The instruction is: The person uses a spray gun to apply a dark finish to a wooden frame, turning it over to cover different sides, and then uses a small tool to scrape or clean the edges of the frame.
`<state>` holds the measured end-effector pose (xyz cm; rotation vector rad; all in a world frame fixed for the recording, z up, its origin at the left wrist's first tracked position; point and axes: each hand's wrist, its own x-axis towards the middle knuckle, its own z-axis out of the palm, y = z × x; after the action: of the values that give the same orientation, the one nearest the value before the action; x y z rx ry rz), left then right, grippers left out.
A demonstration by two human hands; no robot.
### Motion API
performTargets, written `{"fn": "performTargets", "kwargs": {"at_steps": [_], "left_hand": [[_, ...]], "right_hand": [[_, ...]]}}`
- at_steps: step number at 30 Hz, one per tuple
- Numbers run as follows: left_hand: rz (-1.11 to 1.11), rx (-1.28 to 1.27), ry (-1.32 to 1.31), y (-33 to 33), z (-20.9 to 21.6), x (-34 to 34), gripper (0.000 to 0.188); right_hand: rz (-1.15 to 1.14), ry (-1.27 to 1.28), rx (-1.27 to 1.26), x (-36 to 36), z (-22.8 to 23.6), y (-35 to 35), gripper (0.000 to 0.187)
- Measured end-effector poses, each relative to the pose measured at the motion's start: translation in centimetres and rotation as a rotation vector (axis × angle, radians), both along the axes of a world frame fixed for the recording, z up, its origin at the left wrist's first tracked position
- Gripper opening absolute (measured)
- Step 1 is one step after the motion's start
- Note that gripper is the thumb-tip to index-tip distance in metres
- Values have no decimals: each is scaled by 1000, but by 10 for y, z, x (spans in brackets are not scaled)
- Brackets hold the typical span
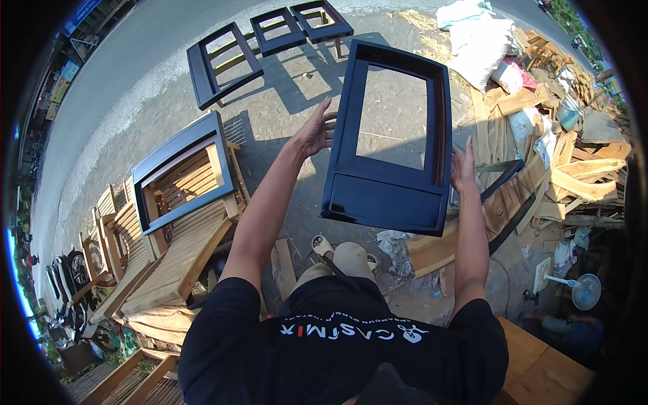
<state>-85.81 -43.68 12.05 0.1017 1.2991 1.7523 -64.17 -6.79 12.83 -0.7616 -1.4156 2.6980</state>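
Out in front of me, a glossy black wooden frame (388,199) with a large rectangular opening and a solid lower panel is held up between my two hands. My left hand (316,129) grips its left edge, thumb upward and fingertips passing behind the side. On the opposite edge, my right hand (463,169) presses against the frame's side; most of its fingers are hidden. The frame is slightly tilted and off the ground.
Three similar dark frames, including a larger one (225,64), rest on a wooden support ahead. Another dark frame (181,172) leans on slatted wooden furniture (182,260) at left. Scrap wood (587,179) and white sacks (478,47) pile up at right, near a fan (586,291).
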Motion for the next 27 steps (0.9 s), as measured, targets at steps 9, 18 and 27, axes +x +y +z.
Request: {"fn": "performTargets", "kwargs": {"at_steps": [9, 18, 27], "left_hand": [[104, 13, -105, -20, -1, -64, 111], [225, 26, -113, 6, -15, -237, 107], [253, 48, -96, 97, 2, -427, 105]], "right_hand": [[121, -94, 160, -107, 2, 3, 94], [135, -119, 291, -326, -2, 41, 103], [219, -94, 149, -527, 13, 150, 105]]}}
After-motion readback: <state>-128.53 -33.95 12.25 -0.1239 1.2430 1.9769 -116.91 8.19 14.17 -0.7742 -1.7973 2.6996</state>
